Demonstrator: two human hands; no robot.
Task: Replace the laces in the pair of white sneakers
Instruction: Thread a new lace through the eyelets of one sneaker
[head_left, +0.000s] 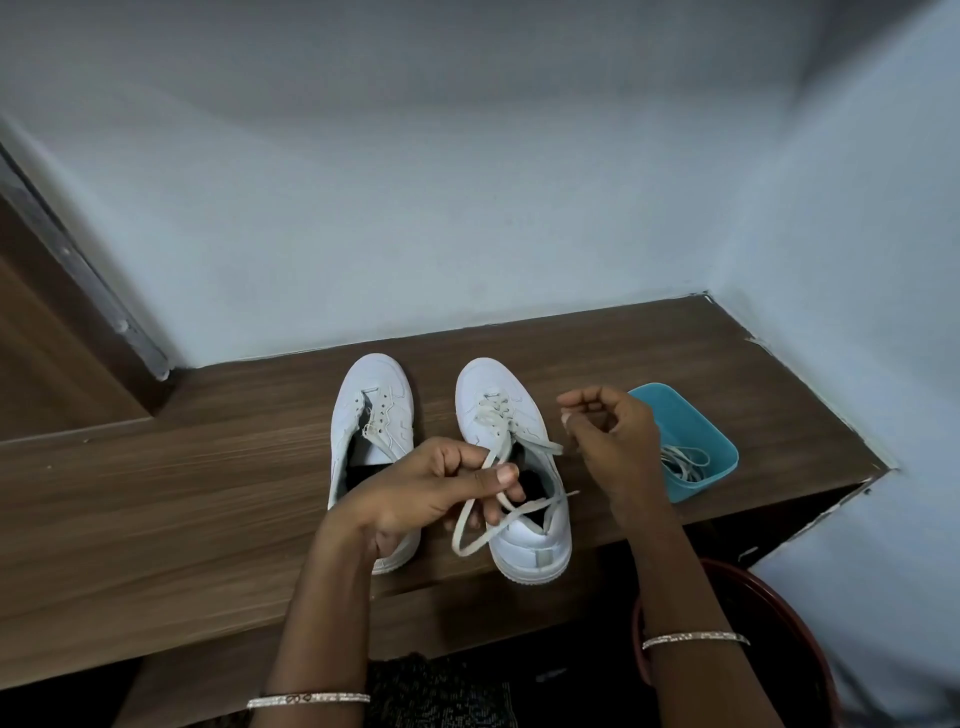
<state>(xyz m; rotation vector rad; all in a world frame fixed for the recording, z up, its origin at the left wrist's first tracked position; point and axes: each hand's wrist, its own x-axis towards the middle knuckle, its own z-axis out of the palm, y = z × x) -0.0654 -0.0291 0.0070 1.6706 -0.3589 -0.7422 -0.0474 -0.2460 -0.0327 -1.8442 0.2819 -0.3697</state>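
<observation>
1. Laced sneaker: white, upright on the wooden shelf, toe towards the wall, heel at the shelf's near edge. This is the landmark.
2. Unlaced sneaker: white, just left of the laced sneaker and parallel to it, not touching. Eyelets bare, tongue showing.
3. Lace: off-white, flat. Threaded through the laced sneaker's front eyelets. Loose lengths run back over its opening, and one loop hangs off its left side near the heel.
4. Left hand: just left of the laced sneaker's opening and over the unlaced sneaker's heel. Fingers curled, thumb and fingers pinching a loop of the lace.
5. Right hand: just right of the laced sneaker and raised. Fingers curled in, thumb close to the fingertips, with a small pale bit at the thumb. Cannot tell if that is the lace end.
6. Teal box: right of the laced sneaker, beyond the right hand. Spare laces lie loose inside.
7. Bangles: one on each wrist, nearer the camera than the laced sneaker.
8. Red-rimmed round thing: lower right of the laced sneaker, below shelf level, partly hidden.
</observation>
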